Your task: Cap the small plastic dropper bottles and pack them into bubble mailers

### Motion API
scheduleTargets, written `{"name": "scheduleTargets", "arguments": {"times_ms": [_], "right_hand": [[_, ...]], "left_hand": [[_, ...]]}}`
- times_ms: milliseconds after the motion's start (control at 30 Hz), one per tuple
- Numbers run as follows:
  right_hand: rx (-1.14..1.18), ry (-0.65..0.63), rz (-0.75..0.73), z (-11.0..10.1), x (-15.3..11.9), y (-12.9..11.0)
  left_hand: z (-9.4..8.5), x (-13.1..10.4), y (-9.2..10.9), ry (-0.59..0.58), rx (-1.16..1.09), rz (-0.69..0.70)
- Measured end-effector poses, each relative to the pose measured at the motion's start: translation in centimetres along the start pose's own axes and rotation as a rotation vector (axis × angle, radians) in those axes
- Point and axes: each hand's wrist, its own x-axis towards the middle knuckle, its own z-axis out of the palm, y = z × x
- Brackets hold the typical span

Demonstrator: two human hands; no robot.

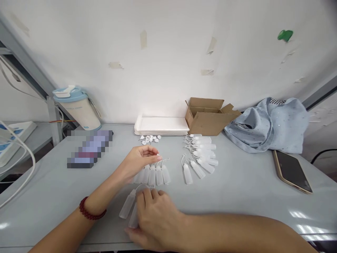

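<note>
2 hands (159,216), 2 foremost bottles (127,205)

This looks like a light-assembly workstation in a workshop: a grey counter (242,193) stands against a plain white wall (168,80) bearing scraps of old tape (143,39), with a metal frame (28,59) and a power strip (17,142) at the left. Many alike small bottles (202,153), loose white caps (149,140), stacked white trays (162,126) and an open cardboard box (207,123) suggest batch work, while a tumbler (79,110), a phone (292,172) and a cloth bag (279,123) look like personal belongings.
</note>
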Motion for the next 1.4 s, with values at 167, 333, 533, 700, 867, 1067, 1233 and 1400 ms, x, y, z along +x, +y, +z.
{"name": "scheduleTargets", "arguments": {"times_ms": [167,333,533,700,867,1067,1233,1400], "right_hand": [[0.113,0.095,0.032,-2.3,-1.4,2.9],[0.162,0.289,0.075,-2.7,-2.5,8.7],[0.387,0.332,0.282,-1.3,-3.7,11.7],[0.564,0.339,0.386,-1.3,-4.1,11.6],[0.721,0.339,0.473,-2.3,-4.0,11.1],[1.323,0.134,0.469,-3.6,-3.8,10.2],[1.585,0.017,0.475,-4.1,-3.5,10.2],[1.62,-0.029,0.474,-4.1,-3.6,10.4]], "left_hand": [[-0.2,-0.3,0.2,-0.046,-0.133,-0.012],[0.0,-0.7,0.5,-0.103,-0.288,0.001],[0.9,-1.0,0.5,-0.126,-0.241,0.006],[1.6,-1.3,0.3,-0.076,-0.144,0.034],[2.2,-1.5,0.0,-0.073,-0.107,0.104],[2.4,-1.7,-0.1,-0.088,-0.089,0.149],[2.8,-2.1,-0.1,-0.143,-0.054,0.182],[3.2,-2.3,-0.3,-0.145,-0.013,0.253]]}}
